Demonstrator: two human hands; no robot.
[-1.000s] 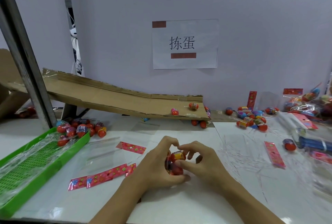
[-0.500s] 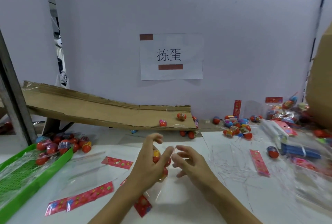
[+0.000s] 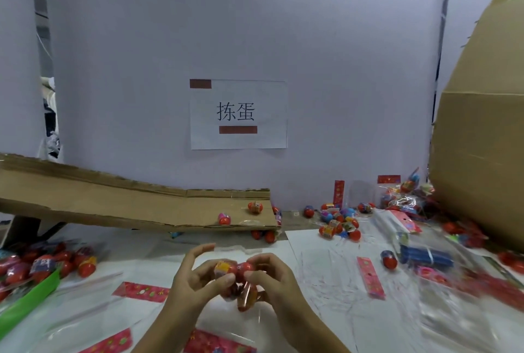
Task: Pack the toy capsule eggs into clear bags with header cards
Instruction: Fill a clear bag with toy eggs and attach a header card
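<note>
Since previous frame our right hand [image 3: 272, 281] rejoined left hand [image 3: 192, 281]; both grip eggs [image 3: 234, 267] in bag [image 3: 246, 297] above table [image 3: 326, 310]; header card [image 3: 215, 342] below.

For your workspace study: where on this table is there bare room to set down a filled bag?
Bare white table lies between the cardboard ramp and the hands. The right side, around the loose eggs and blue bundle, is crowded.
</note>
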